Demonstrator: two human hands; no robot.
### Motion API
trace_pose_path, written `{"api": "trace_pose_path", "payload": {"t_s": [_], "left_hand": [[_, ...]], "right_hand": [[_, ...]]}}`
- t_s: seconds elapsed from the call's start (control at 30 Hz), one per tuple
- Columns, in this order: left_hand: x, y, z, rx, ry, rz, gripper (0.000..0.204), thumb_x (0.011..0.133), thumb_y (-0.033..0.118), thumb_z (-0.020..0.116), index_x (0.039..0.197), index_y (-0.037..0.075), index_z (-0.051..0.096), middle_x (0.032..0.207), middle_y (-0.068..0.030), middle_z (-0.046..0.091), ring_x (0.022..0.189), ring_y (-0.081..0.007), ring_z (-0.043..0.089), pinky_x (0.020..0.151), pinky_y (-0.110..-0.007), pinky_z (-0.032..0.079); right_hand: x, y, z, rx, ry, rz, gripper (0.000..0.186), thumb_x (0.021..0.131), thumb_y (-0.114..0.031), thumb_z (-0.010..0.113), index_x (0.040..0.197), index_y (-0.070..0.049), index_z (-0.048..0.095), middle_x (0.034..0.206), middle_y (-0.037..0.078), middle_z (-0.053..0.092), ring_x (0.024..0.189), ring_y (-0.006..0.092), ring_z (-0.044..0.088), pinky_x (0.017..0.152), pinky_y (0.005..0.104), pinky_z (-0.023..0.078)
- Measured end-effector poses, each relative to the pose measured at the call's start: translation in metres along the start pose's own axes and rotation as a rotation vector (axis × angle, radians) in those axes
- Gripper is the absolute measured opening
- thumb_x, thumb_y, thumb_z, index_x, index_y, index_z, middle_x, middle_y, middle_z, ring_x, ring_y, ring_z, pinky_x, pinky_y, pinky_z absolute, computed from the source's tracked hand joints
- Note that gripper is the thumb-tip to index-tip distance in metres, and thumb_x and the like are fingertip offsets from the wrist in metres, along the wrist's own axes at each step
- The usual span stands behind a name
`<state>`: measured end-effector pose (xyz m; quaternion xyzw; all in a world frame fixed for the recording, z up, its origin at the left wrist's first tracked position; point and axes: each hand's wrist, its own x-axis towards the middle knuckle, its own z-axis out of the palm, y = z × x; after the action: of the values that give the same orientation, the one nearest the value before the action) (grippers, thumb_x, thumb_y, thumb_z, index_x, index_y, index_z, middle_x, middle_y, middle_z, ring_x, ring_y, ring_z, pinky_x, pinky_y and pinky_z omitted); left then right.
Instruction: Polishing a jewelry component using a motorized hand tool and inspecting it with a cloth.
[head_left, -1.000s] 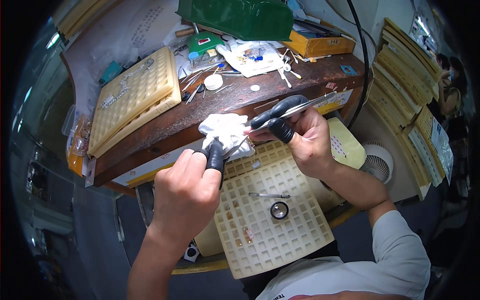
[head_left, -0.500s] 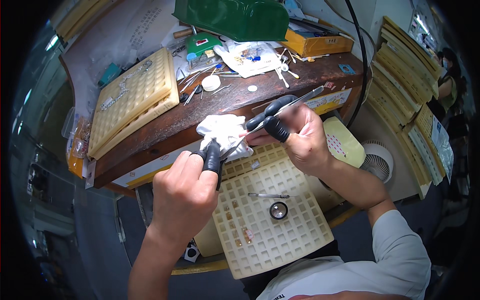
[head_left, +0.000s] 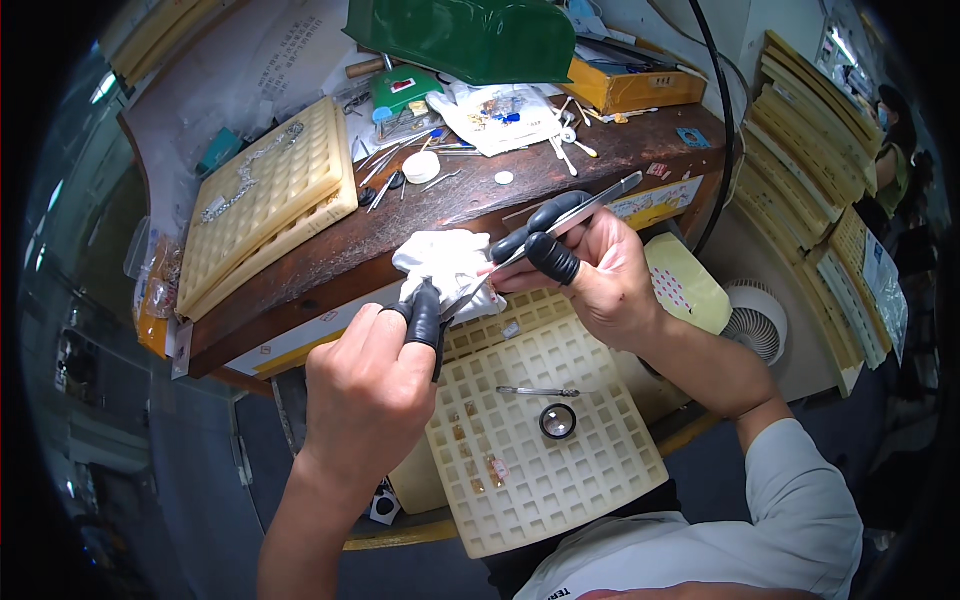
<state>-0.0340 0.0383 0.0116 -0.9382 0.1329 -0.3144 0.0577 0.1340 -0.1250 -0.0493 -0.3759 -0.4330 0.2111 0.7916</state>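
Black finger cots cover several fingertips of both my hands. My left hand [head_left: 372,365] is closed, its fingertips pressed together at a crumpled white cloth [head_left: 440,255] by the bench's front edge; any small piece between them is hidden. In my right hand [head_left: 600,265], closed between thumb and fingers, is a pair of metal tweezers [head_left: 597,203]. Their tips slant down to the left, toward the cloth and my left fingertips. Below both hands lies a cream tray of square pockets [head_left: 560,470], with small gold-coloured pieces [head_left: 460,433] in several pockets.
On the tray rest a round black-rimmed loupe [head_left: 557,422] and a slim metal tool [head_left: 537,391]. The wooden bench [head_left: 300,265] carries stacked cream trays [head_left: 230,240], a chain, cotton swabs and a green scoop [head_left: 460,40]. A white fan [head_left: 755,325] stands right.
The tweezers and my right fingers have shifted very slightly. My left hand and the cloth stay put. A person in the right background has moved a little.
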Motion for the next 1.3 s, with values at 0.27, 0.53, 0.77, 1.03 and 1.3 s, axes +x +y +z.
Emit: {"api": "trace_pose_path", "payload": {"t_s": [0.27,0.53,0.77,1.03,1.3], "left_hand": [[0.0,-0.001,0.001,0.003,0.007,0.008,0.02,0.053,-0.002,0.061,0.057,0.005,0.043,0.063,-0.0063,0.037,0.058,-0.0219,0.048,0.042,-0.035,0.037],[-0.001,-0.001,0.0,0.015,0.004,0.018,0.02,0.053,-0.003,0.061,0.057,0.004,0.043,0.062,-0.0066,0.038,0.055,-0.0224,0.049,0.041,-0.035,0.037],[-0.002,-0.003,0.004,0.002,0.012,0.035,0.019,0.051,-0.003,0.061,0.057,0.004,0.044,0.062,-0.0065,0.038,0.056,-0.0223,0.049,0.041,-0.034,0.038],[-0.003,-0.003,0.006,-0.019,0.037,0.028,0.026,0.043,-0.003,0.062,0.057,0.002,0.042,0.064,-0.0096,0.039,0.055,-0.0281,0.05,0.041,-0.038,0.035],[-0.004,-0.003,0.009,-0.013,0.039,0.031,0.021,0.047,-0.003,0.062,0.06,0.001,0.046,0.064,-0.0085,0.04,0.057,-0.026,0.05,0.042,-0.036,0.038]], "right_hand": [[0.0,0.002,-0.001,0.01,0.007,0.006,0.021,0.098,-0.006,0.056,0.115,0.004,0.049,0.109,0.028,0.065,0.1,0.0379,0.069,0.086,0.0487,0.06],[0.003,-0.003,0.002,0.019,0.019,0.028,0.018,0.096,0.002,0.047,0.114,0.004,0.046,0.108,0.031,0.064,0.098,0.0384,0.07,0.086,0.0485,0.06],[0.003,-0.007,0.001,0.0,0.032,0.078,0.02,0.093,0.004,0.043,0.113,0.005,0.045,0.107,0.029,0.065,0.095,0.0372,0.071,0.085,0.0473,0.061],[0.006,-0.013,0.004,0.002,0.032,0.085,0.016,0.096,0.0,0.05,0.111,0.005,0.045,0.103,0.026,0.066,0.092,0.0344,0.072,0.081,0.0425,0.062],[0.006,-0.018,0.003,-0.048,-0.002,0.105,0.018,0.097,0.0,0.05,0.112,0.005,0.043,0.105,0.027,0.065,0.095,0.0364,0.071,0.083,0.0444,0.062]]}}
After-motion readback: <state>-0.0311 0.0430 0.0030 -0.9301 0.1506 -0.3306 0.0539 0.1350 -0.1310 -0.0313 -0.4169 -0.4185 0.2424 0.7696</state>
